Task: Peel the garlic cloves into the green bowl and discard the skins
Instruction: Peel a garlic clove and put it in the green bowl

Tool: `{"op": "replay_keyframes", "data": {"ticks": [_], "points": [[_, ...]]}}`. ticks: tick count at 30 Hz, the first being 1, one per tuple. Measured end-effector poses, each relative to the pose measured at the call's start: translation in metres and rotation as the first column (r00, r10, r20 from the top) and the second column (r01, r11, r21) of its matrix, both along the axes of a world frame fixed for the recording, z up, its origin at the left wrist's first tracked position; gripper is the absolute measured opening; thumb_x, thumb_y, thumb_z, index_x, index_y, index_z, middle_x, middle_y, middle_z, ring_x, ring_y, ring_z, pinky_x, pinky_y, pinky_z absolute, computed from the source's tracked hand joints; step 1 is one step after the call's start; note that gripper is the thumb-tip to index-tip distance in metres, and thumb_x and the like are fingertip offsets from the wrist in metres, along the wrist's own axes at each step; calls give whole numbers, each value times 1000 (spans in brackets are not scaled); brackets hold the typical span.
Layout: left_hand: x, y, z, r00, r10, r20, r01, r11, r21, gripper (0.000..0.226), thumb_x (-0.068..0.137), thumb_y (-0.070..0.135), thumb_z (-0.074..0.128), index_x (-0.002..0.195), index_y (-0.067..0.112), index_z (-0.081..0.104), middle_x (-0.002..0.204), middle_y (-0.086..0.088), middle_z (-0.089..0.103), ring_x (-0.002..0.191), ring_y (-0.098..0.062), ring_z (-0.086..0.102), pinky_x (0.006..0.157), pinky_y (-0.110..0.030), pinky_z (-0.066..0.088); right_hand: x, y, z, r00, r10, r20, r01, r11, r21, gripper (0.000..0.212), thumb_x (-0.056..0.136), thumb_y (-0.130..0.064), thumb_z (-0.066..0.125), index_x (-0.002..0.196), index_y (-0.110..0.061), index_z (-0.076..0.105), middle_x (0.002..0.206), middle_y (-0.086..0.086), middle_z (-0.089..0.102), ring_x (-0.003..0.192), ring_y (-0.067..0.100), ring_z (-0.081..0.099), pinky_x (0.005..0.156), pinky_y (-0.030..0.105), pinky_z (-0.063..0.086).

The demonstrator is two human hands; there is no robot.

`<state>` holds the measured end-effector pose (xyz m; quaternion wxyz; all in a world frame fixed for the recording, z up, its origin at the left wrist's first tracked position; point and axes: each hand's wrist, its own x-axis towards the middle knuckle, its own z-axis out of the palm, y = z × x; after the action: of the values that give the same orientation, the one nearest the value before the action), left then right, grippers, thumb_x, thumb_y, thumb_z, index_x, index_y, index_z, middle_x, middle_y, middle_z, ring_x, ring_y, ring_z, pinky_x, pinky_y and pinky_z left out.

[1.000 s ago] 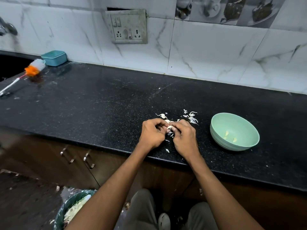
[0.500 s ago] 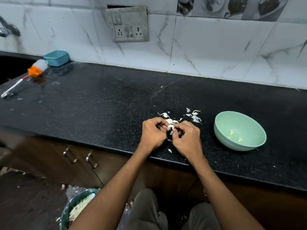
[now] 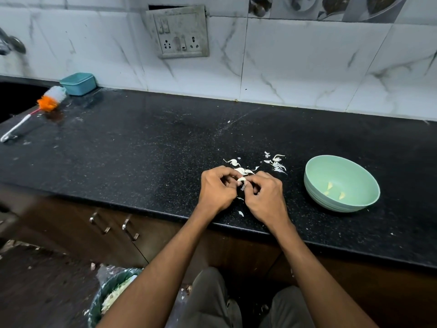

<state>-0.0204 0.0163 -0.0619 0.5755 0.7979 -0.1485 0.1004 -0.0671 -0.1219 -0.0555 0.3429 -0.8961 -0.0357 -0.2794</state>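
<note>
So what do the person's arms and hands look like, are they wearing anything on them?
Nothing is worn on them. The left hand and right hand are bare, with no gloves, rings or watch in view. Both forearms are uncovered as far as the picture shows, with no sleeves visible.

1. Before me the desk (image 3: 142, 143) is black speckled stone, running the full width of the view.
2. Behind it, the wall (image 3: 295, 65) is white marble-veined tile; a band of picture tiles (image 3: 331, 7) crosses its top edge.
3. A grey switch-and-socket plate (image 3: 179, 31) is mounted on the wall, with a dark gap above it.
4. At far left, a tap (image 3: 9, 43) stands over a dark sink (image 3: 16, 98).
5. Under the desk, dark wooden cabinet doors (image 3: 82, 223) carry two metal handles (image 3: 113, 227).
6. The floor (image 3: 42, 287) is dark and littered with small scraps.
7. Lighting is dim and even.
</note>
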Motion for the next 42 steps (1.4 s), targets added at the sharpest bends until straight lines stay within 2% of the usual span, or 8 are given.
{"op": "replay_keyframes", "data": {"ticks": [3, 6, 16, 21, 27, 31, 37, 42], "points": [[1, -1, 0, 1000, 14, 9, -14, 1000, 11, 23, 78, -7, 68, 81, 12, 80, 78, 2, 72, 59, -22, 64, 51, -21, 49, 0, 1, 0, 999, -36, -5, 35, 999, -29, 17, 88, -15, 64, 94, -10, 79, 76, -4, 59, 73, 14, 53, 69, 31, 47], [1, 0, 0, 1000, 8, 29, -8, 1000, 25, 21, 79, -6, 68, 82, 11, 80, 77, 1, 69, 56, -9, 59, 53, -16, 45, 0, 2, -1, 998, -64, -9, 64, 996, -56, 21, 86, -19, 60, 92, -9, 78, 78, 2, 63, 74, 17, 55, 70, 33, 48], [2, 0, 0, 997, 0, 71, -1, 1000, 24, 19, 80, -9, 68, 85, 6, 79, 79, 1, 68, 61, -6, 60, 54, -14, 44, -1, 2, -2, 995, -87, 48, 91, 992, -85, 15, 82, -12, 68, 92, -8, 78, 77, 4, 67, 71, 19, 58, 67, 28, 48], [4, 1, 2, 996, -41, -74, 34, 995, -94, 15, 83, -2, 77, 85, 13, 78, 80, 5, 73, 60, 0, 59, 60, -18, 50, -1, 1, -2, 996, -71, 57, 75, 995, -73, 11, 80, -8, 73, 89, -9, 80, 70, 1, 64, 64, 16, 55, 63, 25, 45], [7, 4, 1, 982, -76, -170, 45, 982, -183, 16, 83, 2, 79, 79, 16, 75, 74, 3, 72, 65, -12, 61, 64, -32, 55, -2, 1, -2, 999, 7, 51, -5, 1000, -27, 10, 80, -11, 71, 86, -9, 80, 66, 0, 63, 56, 16, 54, 57, 33, 50], [6, 3, 3, 982, -95, -162, 64, 980, -188, 17, 83, -3, 76, 78, 13, 74, 76, 2, 73, 67, -7, 64, 66, -23, 53, -2, 1, 0, 998, 42, 50, -41, 999, -14, 16, 80, -14, 67, 86, -8, 80, 65, 0, 64, 55, 16, 56, 57, 35, 52], [5, 3, 4, 973, -121, -197, 75, 971, -228, 13, 84, -9, 72, 79, 2, 73, 72, -7, 70, 59, -6, 60, 58, -20, 51, -3, 1, 0, 997, 58, 50, -56, 998, -31, 17, 78, -13, 66, 85, -9, 81, 64, -2, 63, 55, 14, 54, 55, 32, 50], [8, 4, 2, 962, -134, -239, 67, 960, -270, 23, 86, -12, 69, 76, 8, 74, 73, -4, 71, 59, -7, 62, 57, -20, 51, -4, 0, 1, 995, 82, 65, -80, 997, -19, 17, 78, -8, 67, 85, -10, 82, 60, -3, 61, 50, 12, 53, 51, 29, 47]]}}
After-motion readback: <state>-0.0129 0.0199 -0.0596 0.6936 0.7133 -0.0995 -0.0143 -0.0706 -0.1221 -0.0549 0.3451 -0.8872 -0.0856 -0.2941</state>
